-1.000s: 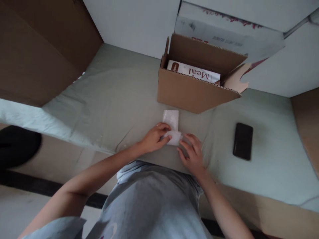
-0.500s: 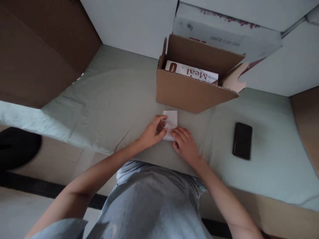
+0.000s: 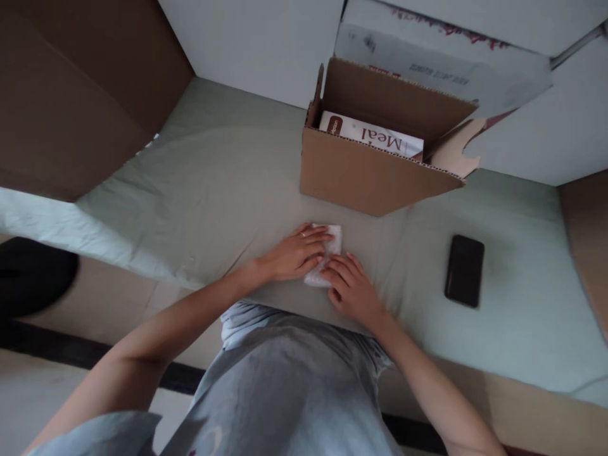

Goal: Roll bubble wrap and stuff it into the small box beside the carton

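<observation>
A small folded white sheet [image 3: 335,235], with a bumpy surface like bubble wrap, lies flat on the pale green cloth [image 3: 237,171] close to its front edge. My left hand [image 3: 300,252] rests on its left side, fingers stretched flat across the top; a ring shows on one finger. From the right, my right hand [image 3: 351,285] lies over the lower part with its fingers slightly bent and apart. Both hands touch the sheet and cover much of it.
Behind my hands stands an open cardboard box [image 3: 375,177] holding a white carton [image 3: 375,134] marked "Meal". A black phone-like object [image 3: 464,271] lies at right. Large brown cardboard [image 3: 61,107] stands at left, and a printed white box [image 3: 441,54] leans at the back.
My left hand has gone from a curved, raised pose to lying flat on the white sheet. The sheet has shifted slightly toward me and turned. My right hand stays on it.
</observation>
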`<state>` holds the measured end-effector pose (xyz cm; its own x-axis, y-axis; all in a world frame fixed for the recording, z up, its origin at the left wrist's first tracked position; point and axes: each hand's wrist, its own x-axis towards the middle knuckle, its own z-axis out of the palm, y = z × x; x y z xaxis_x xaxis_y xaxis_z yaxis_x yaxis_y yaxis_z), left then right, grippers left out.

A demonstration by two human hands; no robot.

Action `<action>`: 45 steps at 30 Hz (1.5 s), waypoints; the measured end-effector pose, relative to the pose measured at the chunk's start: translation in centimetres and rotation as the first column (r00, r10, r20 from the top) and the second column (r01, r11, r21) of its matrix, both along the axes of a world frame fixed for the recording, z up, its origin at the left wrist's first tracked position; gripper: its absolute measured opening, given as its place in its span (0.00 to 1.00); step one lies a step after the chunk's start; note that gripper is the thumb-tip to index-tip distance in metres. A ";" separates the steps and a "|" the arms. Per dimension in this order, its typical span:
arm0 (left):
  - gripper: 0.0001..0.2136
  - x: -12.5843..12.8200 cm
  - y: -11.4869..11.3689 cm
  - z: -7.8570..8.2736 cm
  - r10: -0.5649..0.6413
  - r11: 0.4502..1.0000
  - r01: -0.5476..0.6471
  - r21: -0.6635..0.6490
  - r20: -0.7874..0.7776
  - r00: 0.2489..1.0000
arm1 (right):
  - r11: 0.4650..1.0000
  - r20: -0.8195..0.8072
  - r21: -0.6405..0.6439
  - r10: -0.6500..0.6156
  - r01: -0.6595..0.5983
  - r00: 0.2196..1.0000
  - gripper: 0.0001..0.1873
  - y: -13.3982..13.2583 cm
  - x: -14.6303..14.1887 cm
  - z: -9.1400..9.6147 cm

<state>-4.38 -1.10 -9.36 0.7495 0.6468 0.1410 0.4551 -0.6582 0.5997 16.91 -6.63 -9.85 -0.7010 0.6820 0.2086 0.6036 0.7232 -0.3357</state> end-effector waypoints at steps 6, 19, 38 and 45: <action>0.21 0.7 0.6 -0.6 -0.060 0.998 0.060 0.013 -0.028 0.998 | 0.998 -0.034 -0.057 -0.020 0.018 0.999 0.21 -0.5 0.2 -0.2; 0.23 0.2 -1.2 -0.5 0.329 0.941 -0.300 -0.159 0.205 0.922 | 0.907 -0.315 -0.314 -0.379 0.281 0.870 0.15 3.5 -0.2 0.4; 0.16 0.8 -0.2 2.3 0.679 0.614 -0.654 -0.441 -0.127 0.723 | 0.945 -0.091 -0.188 -0.289 0.268 0.953 0.22 4.5 0.2 -0.7; 0.30 3.8 -2.1 1.0 0.685 0.714 -0.588 -0.381 0.207 0.698 | 0.941 -0.226 -0.187 -0.319 0.281 0.920 0.20 2.5 -0.6 -0.1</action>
<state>-0.61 -3.21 -8.35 0.0856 0.9957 0.0357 0.4593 -0.0712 0.8854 16.36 -4.10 -9.95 -0.3970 0.8884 0.2303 0.6670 0.4517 -0.5925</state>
